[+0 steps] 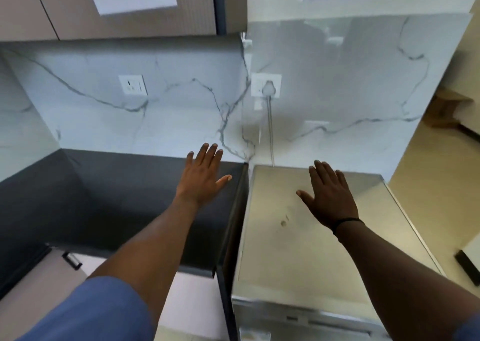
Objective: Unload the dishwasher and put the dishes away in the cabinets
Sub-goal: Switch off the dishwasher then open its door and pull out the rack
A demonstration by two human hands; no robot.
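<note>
The steel dishwasher [298, 257] stands at the lower right, its flat top facing me and its front control strip at the bottom edge; the door looks closed. My right hand [328, 195] is stretched out flat over the dishwasher's top, fingers straight, holding nothing. My left hand [204, 175] is held flat over the dark countertop [117, 197] beside it, fingers straight and empty too. Upper cabinets [109, 8] with closed doors hang at the top left. No dishes are in sight.
A marble backsplash [168, 112] carries two wall sockets; a plug [268, 87] with a cord runs down behind the dishwasher. A lower cabinet handle [71, 260] shows at bottom left. Beige floor and a cardboard box [449, 109] lie to the right.
</note>
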